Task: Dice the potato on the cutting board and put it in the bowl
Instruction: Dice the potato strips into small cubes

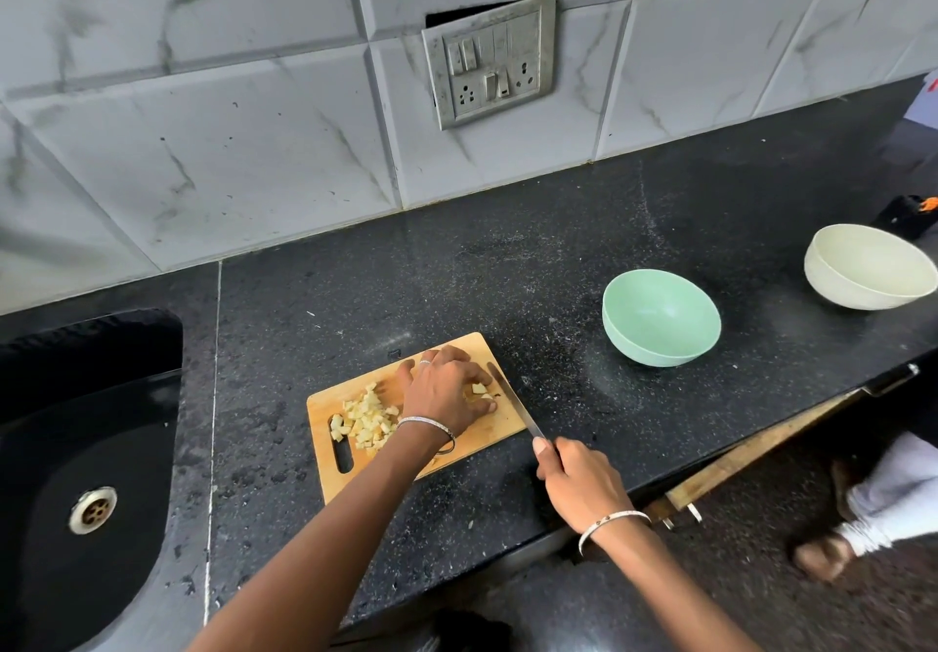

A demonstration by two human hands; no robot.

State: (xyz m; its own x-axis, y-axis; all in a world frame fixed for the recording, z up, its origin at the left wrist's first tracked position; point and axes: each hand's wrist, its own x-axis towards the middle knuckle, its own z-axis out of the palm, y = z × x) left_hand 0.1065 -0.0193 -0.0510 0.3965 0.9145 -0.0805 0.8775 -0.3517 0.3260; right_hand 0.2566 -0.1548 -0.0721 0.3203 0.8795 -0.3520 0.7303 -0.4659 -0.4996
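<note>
Black speckled counter: wooden cutting board near front edge, green bowl right of board, white bowl farther right.

Just the one view, worn on the person's head above the front edge of the table. Wide-angled, it faces forward and steeply down, close over the cutting board, taking in the tiled wall beyond and the sink at the left.

You're in a home kitchen | left: black sink with steel drain | black speckled stone counter, wooden cutting board near | far: marble-look wall tiles, switch-and-socket plate
</note>
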